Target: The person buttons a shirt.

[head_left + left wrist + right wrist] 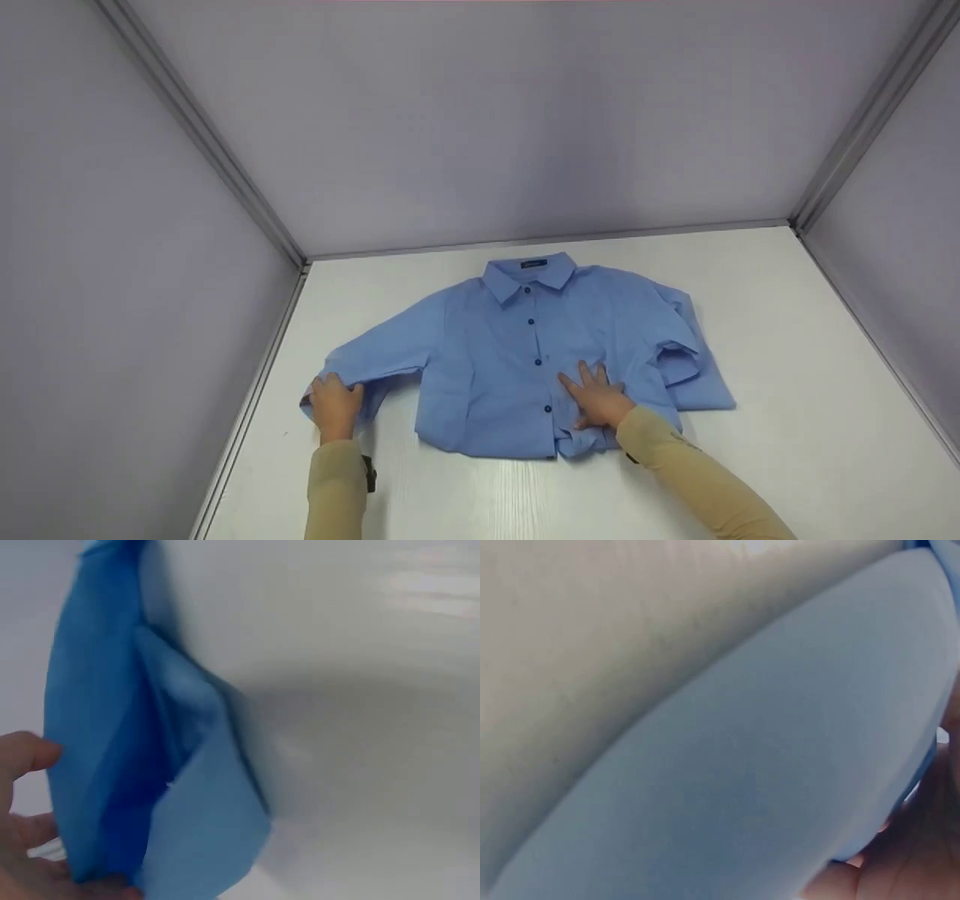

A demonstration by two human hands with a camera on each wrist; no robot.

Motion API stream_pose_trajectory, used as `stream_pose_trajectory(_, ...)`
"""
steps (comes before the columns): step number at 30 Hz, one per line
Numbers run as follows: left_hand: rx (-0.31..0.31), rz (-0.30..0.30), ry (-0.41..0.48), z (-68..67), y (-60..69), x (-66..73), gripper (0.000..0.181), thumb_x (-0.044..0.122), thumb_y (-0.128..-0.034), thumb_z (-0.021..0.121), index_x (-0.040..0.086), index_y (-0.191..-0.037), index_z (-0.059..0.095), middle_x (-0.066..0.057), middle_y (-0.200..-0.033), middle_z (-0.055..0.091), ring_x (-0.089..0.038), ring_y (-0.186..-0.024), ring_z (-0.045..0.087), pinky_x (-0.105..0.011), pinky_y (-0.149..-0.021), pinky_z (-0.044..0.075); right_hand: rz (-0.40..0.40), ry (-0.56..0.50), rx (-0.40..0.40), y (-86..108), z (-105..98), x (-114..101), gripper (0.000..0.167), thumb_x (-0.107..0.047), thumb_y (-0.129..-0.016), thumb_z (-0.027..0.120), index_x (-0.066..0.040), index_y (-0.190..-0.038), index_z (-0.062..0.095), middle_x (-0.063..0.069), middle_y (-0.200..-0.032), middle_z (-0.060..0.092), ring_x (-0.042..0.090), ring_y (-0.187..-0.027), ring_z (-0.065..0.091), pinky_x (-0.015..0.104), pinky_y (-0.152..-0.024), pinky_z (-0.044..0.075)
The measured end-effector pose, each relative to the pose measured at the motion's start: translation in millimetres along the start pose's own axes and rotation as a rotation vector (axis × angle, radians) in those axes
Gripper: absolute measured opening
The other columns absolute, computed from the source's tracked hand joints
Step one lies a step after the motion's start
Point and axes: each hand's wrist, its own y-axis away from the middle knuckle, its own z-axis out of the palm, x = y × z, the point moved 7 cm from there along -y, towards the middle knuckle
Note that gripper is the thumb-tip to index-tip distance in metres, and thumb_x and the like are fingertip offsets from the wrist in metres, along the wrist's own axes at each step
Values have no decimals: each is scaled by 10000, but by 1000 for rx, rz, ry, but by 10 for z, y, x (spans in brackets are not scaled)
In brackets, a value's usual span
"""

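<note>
A light blue button-up shirt (pixel 499 375) lies front up on the white table, its collar (pixel 529 276) toward the back wall. At the shirt's left, my left hand (pixel 335 405) grips the end of the sleeve (pixel 390 341); the left wrist view shows the sleeve opening (pixel 150 757) gaping beside the fingers. My right hand (pixel 600 397) rests on the lower front, right of the dark buttons, with fingers spread. Under that hand the hem is bunched. The other sleeve (pixel 679 364) lies at the right over a folded blue part (pixel 709 390). The right wrist view shows mostly cloth (pixel 742 742).
The white table (pixel 795 360) extends around the shirt on every side. Pale panels with grey metal frames (pixel 217 161) enclose it at the left, back and right. A dark band (pixel 368 472) sits at the left wrist.
</note>
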Motion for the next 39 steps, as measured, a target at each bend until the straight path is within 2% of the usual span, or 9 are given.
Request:
stream_pose_trajectory(4, -171, -67, -40, 194, 86, -97, 469, 193, -828, 546, -153, -1113, 406, -386, -1135, 287, -505, -874, 480, -545, -701, 405, 5, 1, -3, 3, 1, 3, 884, -330, -695, 726, -164, -1405, 227, 275, -1409, 74, 546, -1213, 63, 704, -762, 257)
stream_pose_trajectory(9, -162, -6, -115, 279, 177, 175, 470, 217, -822, 578, -106, -1129, 431, -338, -1129, 312, -424, -723, 540, -508, -561, 440, 7, 5, -2, -18, 10, 2, 874, -339, -700, 721, -166, -1404, 232, 273, -1410, 76, 538, -1218, 65, 702, -758, 261)
stream_pose_trajectory(13, -94, 191, -119, 394, 334, 678, 443, 212, -785, 630, -88, -1084, 502, -297, -1117, 391, -408, -802, 538, -489, -589, 457, 9, 3, -3, -1, 19, 16, 877, -345, -694, 725, -166, -1402, 239, 272, -1408, 87, 531, -1220, 75, 701, -750, 268)
stream_pose_trajectory(16, -97, 375, -79, 546, 508, 1068, 414, 212, -758, 650, -57, -1053, 540, -247, -1109, 433, -387, -946, 493, -469, -686, 458, 6, -2, 8, 1, -14, 14, 875, -342, -693, 727, -168, -1401, 244, 270, -1409, 87, 527, -1222, 73, 703, -763, 256)
stream_pose_trajectory(19, -207, 547, 17, 732, 720, 1386, 425, 213, -756, 662, -34, -1079, 538, -222, -1132, 429, -373, -1027, 443, -451, -770, 433, -7, -4, 33, 9, -48, 12, 851, -349, -703, 720, -167, -1396, 262, 267, -1407, 106, 519, -1224, 88, 698, -780, 248)
stream_pose_trajectory(22, -357, 653, 85, 894, 930, 1569, 454, 231, -756, 675, -21, -1104, 529, -224, -1160, 424, -373, -1057, 429, -447, -818, 411, -36, -37, 43, 66, -55, 8, 796, -357, -731, 698, -147, -1385, 294, 261, -1402, 145, 501, -1228, 126, 678, -818, 241)
stream_pose_trajectory(25, -439, 693, 72, 1006, 1071, 1620, 476, 252, -744, 691, -13, -1106, 529, -226, -1169, 429, -377, -1066, 424, -453, -839, 400, -97, -135, 60, 173, -84, 1, 723, -331, -763, 677, -76, -1353, 345, 282, -1378, 199, 474, -1229, 180, 617, -893, 235)
stream_pose_trajectory(32, -402, 732, -76, 1152, 1128, 1530, 464, 251, -674, 742, 21, -1036, 564, -183, -1090, 472, -343, -999, 454, -453, -786, 417, -180, -262, 292, 435, -453, 173, 529, -238, -821, 624, 27, -1244, 449, 244, -1243, 431, 371, -1146, 399, 462, -929, 314)
stream_pose_trajectory(39, -460, 714, -140, 1265, 1184, 1414, 515, 219, -643, 762, 22, -1072, 558, -146, -1052, 472, -322, -979, 440, -478, -704, 425, 47, -295, 623, 746, -793, 864, 335, -156, -818, 611, 48, -1074, 538, 215, -1035, 566, 357, -927, 537, 469, -756, 418)
